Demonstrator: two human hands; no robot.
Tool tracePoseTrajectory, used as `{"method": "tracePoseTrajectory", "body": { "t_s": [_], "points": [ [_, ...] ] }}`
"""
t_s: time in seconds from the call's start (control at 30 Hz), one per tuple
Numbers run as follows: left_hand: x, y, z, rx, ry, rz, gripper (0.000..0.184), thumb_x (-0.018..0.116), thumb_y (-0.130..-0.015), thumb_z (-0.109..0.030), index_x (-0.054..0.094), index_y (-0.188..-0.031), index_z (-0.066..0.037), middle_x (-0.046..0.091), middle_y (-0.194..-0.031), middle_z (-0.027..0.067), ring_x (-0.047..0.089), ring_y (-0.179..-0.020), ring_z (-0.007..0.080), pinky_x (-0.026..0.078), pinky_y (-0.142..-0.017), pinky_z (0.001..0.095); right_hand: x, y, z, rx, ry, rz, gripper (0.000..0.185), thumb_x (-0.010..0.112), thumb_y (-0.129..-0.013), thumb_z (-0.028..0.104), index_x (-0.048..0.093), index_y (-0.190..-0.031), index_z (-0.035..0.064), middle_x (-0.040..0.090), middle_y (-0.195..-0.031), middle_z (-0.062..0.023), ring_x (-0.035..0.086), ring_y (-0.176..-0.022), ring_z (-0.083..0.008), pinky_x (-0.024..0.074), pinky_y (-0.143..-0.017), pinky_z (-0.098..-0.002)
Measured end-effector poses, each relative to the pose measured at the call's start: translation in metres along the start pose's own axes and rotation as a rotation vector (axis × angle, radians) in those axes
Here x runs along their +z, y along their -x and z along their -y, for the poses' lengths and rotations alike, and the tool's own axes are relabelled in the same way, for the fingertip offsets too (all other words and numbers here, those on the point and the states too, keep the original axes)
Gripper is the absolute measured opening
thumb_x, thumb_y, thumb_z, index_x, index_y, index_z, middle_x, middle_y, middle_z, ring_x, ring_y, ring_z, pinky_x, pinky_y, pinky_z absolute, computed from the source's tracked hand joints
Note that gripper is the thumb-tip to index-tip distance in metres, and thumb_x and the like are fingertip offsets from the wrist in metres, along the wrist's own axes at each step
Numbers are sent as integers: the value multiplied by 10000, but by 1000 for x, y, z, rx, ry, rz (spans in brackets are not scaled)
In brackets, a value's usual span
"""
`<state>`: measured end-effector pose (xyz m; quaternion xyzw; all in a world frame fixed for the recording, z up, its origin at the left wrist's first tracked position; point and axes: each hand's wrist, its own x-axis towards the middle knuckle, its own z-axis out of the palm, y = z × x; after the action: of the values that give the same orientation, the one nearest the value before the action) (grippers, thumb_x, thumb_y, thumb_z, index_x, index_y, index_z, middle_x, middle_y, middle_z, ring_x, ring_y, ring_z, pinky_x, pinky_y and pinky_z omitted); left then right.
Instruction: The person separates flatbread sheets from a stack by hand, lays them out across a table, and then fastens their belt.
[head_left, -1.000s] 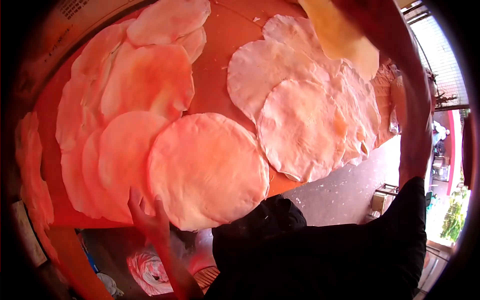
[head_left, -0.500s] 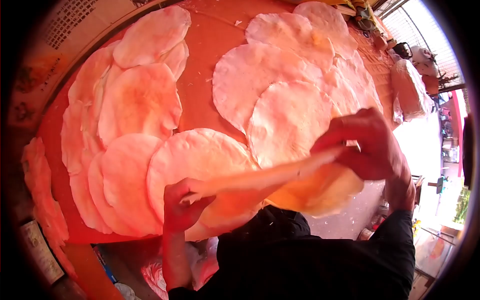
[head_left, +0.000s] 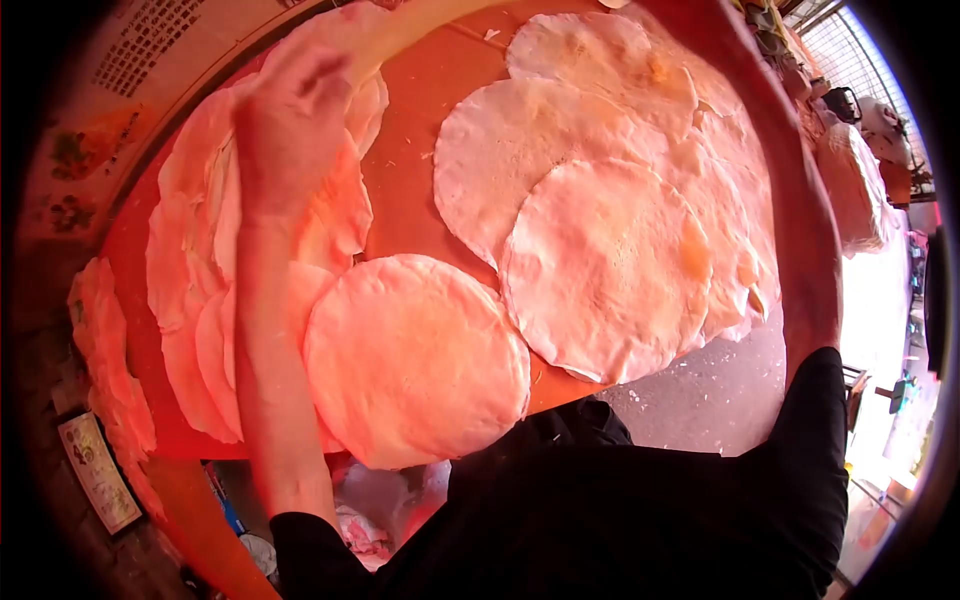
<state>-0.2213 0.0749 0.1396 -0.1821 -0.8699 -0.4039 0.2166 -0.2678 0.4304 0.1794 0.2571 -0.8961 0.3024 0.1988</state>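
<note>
Left hand (head_left: 300, 95), slightly blurred, appears closed on the end of a pale sheet (head_left: 425, 22), well beyond the near round sheet (head_left: 417, 360) that lies at the front edge of the worktop (head_left: 405, 160). Right arm (head_left: 800, 200) reaches up on the far right of that round; its hand is out of view, so its grip cannot be told. Overlapping rounds (head_left: 610, 265) spread just right of the same landmark, more to its left. The step looks like handling one limp sheet aloft, which calls for an even, gentle hold without folding.
</note>
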Motion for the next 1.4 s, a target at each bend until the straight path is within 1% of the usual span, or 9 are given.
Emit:
{"method": "tracePoseTrajectory", "body": {
  "t_s": [0.03, 0.07, 0.3, 0.47, 0.57, 0.73, 1.0, 1.17, 1.4],
  "points": [
    [9, 15, -2, -107, -18, 102, 183, 664, -858, -85, 663, -1029, -20, 696, -916, 123, 669, -866, 182, 509, -777, 299, 2, 12, 14, 158, 580, 139, 177, 611, -857, 155, 722, -959, 63, 719, -876, -116, 677, -791, -235, 533, -726, -361],
    [18, 35, 3, -70, -45, 83, 191, 664, -861, -91, 660, -1039, -22, 695, -943, 122, 668, -876, 199, 512, -774, 310, 31, 19, -31, -215, 337, 113, 319, 655, -860, 105, 648, -1179, 89, 691, -1107, -71, 648, -974, -201, 508, -851, -331],
    [-19, 265, 4, -424, -224, 27, 242, 663, -872, -84, 636, -1077, 41, 671, -1013, 178, 659, -920, 291, 524, -800, 358, 96, 195, -45, 283, -34, 301, 332, 678, -778, 44, 685, -1107, 85, 674, -1062, -154, 635, -979, -337, 504, -851, -396],
    [-82, 494, 2, -1245, -142, -529, 308, 635, -918, -201, 595, -1132, 17, 645, -983, 85, 614, -874, 202, 498, -814, 313, 101, 264, 29, 697, -234, 341, 223, 641, -870, -10, 684, -1086, 22, 686, -1070, -97, 685, -899, -194, 551, -762, -285],
    [-63, 518, -27, -1789, 615, -701, 484, 526, -967, -457, 544, -1177, -21, 604, -1057, 112, 604, -964, 271, 482, -914, 436, 123, 279, 82, 703, -343, 306, 192, 641, -863, 2, 697, -1046, 23, 705, -945, -110, 692, -851, -172, 555, -740, -288],
    [-37, 529, -35, -1255, 1541, -783, 619, 390, -1004, -500, 348, -1460, -83, 449, -1443, 119, 426, -1320, 317, 351, -1078, 498, 166, 275, 177, 620, -566, 465, 194, 674, -843, 15, 696, -1035, 21, 704, -901, -79, 663, -803, -142, 541, -736, -288],
    [-48, 493, -44, -1063, 1277, -497, 540, 514, -986, -366, 416, -1401, -35, 492, -1388, 74, 451, -1285, 235, 347, -1078, 398, 240, 280, 329, 89, -586, 623, 454, 833, -706, 154, 655, -1104, 28, 661, -973, -149, 661, -840, -251, 537, -741, -336],
    [-48, 474, -44, -967, 1293, -526, 386, 567, -977, -212, 499, -1301, -15, 568, -1253, 73, 530, -1160, 177, 414, -993, 346, 252, 285, 323, 390, -627, 865, 379, 739, -792, 118, 668, -1156, 46, 684, -945, -113, 654, -758, -175, 540, -703, -298],
    [-55, 450, -52, -940, 1265, -577, 401, 589, -954, -188, 495, -1296, -1, 558, -1268, 73, 512, -1186, 183, 394, -1021, 348, 248, 275, 329, 31, -556, 550, 305, 680, -747, 88, 678, -1042, 9, 674, -795, -190, 678, -691, -279, 540, -639, -357]
  ]
}}
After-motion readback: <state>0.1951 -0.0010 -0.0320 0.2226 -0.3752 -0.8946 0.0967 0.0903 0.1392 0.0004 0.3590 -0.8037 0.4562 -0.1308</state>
